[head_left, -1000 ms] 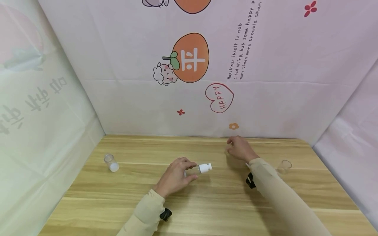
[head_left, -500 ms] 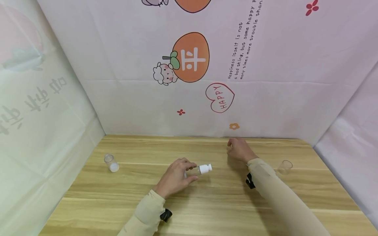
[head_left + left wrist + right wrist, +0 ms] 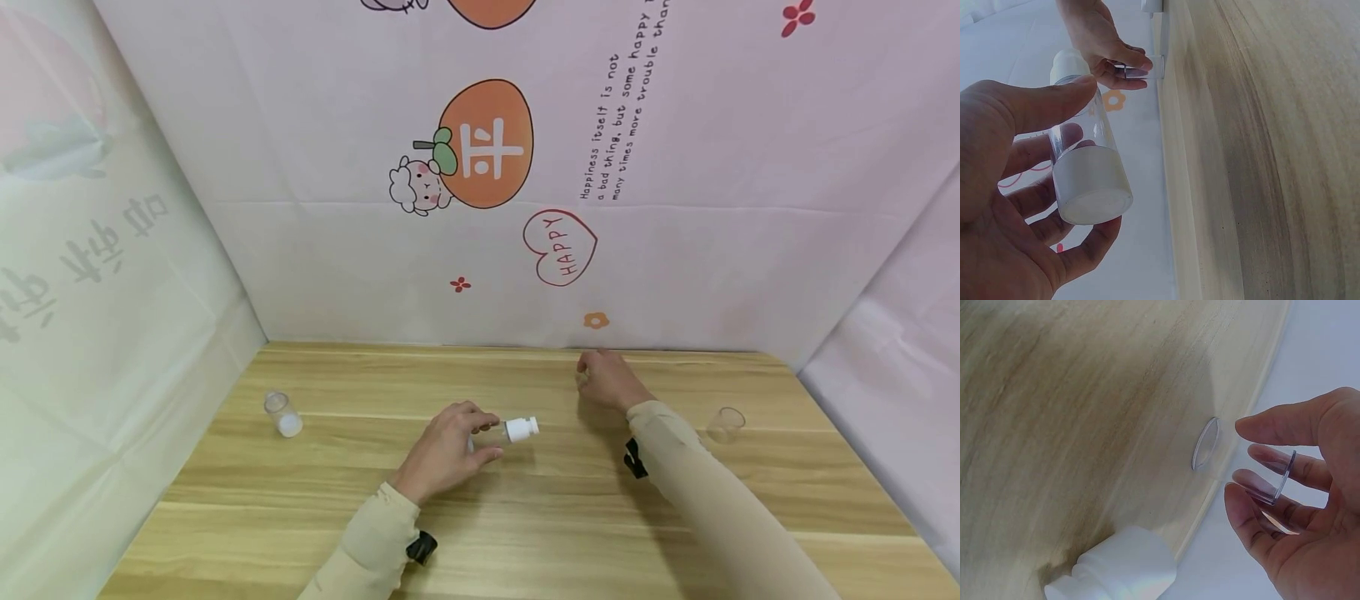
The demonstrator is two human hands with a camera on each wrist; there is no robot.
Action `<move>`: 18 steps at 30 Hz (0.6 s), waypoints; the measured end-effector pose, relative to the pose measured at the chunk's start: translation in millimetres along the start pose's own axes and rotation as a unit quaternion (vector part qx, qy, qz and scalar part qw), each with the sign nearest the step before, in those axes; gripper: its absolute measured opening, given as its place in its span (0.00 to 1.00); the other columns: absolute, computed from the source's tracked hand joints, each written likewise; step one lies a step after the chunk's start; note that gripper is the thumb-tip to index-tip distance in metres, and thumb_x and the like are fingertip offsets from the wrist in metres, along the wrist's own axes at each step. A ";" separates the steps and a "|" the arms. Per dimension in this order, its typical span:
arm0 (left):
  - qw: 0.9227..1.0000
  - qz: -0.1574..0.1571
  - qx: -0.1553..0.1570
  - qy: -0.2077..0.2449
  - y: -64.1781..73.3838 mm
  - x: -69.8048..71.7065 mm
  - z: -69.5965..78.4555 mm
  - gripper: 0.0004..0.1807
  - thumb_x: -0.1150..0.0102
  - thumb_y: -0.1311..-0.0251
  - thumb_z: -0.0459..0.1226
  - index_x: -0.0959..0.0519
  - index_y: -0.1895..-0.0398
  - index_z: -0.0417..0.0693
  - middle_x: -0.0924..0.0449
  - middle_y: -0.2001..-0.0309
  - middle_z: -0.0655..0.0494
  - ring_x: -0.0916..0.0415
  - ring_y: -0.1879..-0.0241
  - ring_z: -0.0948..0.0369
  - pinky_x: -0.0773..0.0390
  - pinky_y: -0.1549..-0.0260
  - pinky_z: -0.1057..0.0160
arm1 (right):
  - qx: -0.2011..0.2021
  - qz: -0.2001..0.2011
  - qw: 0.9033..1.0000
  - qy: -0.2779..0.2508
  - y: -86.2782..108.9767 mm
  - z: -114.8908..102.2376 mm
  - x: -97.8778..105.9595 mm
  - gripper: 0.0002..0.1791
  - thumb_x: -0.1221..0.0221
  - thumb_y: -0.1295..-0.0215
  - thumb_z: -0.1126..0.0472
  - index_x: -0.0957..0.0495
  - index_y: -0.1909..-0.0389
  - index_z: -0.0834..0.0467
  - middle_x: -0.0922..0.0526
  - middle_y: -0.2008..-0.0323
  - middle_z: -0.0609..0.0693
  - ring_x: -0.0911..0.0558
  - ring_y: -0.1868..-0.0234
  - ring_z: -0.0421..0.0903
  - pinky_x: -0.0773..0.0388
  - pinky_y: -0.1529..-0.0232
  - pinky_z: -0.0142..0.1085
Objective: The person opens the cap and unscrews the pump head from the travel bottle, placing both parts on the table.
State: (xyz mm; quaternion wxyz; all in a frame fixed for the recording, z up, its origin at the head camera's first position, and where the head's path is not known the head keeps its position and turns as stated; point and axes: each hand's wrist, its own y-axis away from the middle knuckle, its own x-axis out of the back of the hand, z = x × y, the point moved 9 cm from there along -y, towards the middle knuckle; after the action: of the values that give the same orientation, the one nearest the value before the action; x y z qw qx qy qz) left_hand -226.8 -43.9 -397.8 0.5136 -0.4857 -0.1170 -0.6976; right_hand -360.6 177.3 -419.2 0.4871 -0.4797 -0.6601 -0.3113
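Observation:
A small clear pump bottle (image 3: pixel 1093 185) with a white top and a white base is held by my left hand (image 3: pixel 450 446), thumb on one side and fingers on the other. In the head view the bottle tilts sideways, its white top pointing right above the table. Toward the table's back edge, my right hand (image 3: pixel 609 382) has its thumb and fingers curled round a clear cylindrical cap (image 3: pixel 1207 444). One end of that cap is at the tabletop in the left wrist view. From the head camera, the right hand mostly hides it.
On the wooden table (image 3: pixel 600 533), a clear container with a white bottom (image 3: pixel 288 423) stands at the left. A clear cup-like piece (image 3: pixel 726 423) sits at the right, beside the right forearm. Printed cloth walls (image 3: pixel 337 275) enclose the back and sides.
My right hand has sunk very slightly toward the tabletop since a second ago, its fingers drawn in a little. The left hand and its bottle hold almost still.

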 end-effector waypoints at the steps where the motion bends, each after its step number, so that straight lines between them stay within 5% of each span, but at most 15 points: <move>1: 1.000 0.000 0.000 0.000 0.1 0.0 -0.1 0.20 0.24 0.44 0.40 0.14 0.51 0.40 0.17 0.59 0.50 0.21 0.60 0.54 0.22 0.64 0.64 | 0.000 -0.001 1.000 0.002 0.1 0.0 -0.2 0.15 0.39 0.45 0.72 0.19 0.55 0.71 0.19 0.55 0.66 0.22 0.51 0.66 0.24 0.48 0.57; 18: 1.000 -0.005 0.003 0.006 -0.3 -0.3 -0.5 0.20 0.24 0.43 0.40 0.15 0.50 0.40 0.17 0.59 0.50 0.21 0.61 0.54 0.23 0.64 0.63 | -0.005 0.013 1.000 0.028 3.7 -3.9 7.6 0.28 0.37 0.48 0.67 0.25 0.43 0.72 0.24 0.50 0.71 0.24 0.49 0.70 0.26 0.46 0.59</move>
State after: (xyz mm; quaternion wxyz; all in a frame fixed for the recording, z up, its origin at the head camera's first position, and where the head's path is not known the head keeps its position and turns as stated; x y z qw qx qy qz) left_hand -227.3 -43.9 -398.2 0.5124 -0.4795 -0.1178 -0.7026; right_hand -356.3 177.7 -410.9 0.5072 -0.4814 -0.6385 -0.3214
